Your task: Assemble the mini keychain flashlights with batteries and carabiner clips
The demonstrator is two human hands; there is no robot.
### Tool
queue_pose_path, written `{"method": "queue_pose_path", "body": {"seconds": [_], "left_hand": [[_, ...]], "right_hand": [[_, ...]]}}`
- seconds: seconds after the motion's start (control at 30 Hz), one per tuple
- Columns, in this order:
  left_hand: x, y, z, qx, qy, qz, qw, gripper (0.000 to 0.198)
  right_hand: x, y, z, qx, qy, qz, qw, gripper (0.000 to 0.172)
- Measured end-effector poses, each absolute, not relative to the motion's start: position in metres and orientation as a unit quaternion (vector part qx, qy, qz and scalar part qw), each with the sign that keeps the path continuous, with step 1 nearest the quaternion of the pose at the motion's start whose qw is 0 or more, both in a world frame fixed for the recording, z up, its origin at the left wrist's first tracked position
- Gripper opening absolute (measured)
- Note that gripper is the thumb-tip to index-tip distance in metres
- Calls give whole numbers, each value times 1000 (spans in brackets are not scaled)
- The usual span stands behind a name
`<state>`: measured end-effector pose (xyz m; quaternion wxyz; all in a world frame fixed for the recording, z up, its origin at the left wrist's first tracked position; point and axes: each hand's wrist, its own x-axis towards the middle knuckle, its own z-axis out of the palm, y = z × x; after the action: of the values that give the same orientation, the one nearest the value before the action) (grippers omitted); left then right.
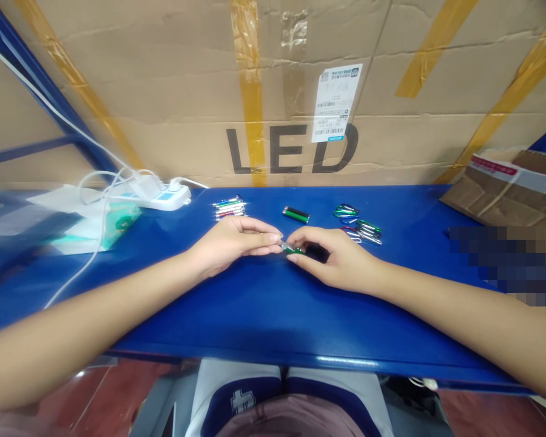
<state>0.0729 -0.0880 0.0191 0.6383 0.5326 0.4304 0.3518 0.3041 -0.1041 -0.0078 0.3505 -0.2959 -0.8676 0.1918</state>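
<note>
Dead centre on the blue bench (264, 315), both hands meet on a small green tube (293, 248), right hand (341, 264) grip pinching its body, left hand (230, 243) grip pinching its silver tip, and it looks light, stiff, probably slick, best held mid-barrel, with "LED" printed on the cardboard box (164, 91) at twelve o'clock.

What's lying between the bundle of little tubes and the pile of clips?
Two green and black tubes, side by side on the blue table, in the head view.

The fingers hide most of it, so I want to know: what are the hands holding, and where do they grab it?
A small green piece: the left hand pinches its silvery tip, and the right hand holds its other end.
</note>
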Motion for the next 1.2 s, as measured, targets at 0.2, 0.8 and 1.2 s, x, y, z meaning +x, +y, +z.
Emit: {"method": "queue_pose_path", "body": {"seconds": [0.2,0.8,1.2], "left_hand": [[75,-89,24,468,451,362,668,10],[74,-80,16,415,438,335,723,13],[76,-95,23,739,374,363,427,17]], "right_hand": [[304,-104,-7,-293,-872,180,348,10],[304,-103,-8,-289,-875,184,343,12],[304,-99,-6,-304,-813,329,372,22]]}}
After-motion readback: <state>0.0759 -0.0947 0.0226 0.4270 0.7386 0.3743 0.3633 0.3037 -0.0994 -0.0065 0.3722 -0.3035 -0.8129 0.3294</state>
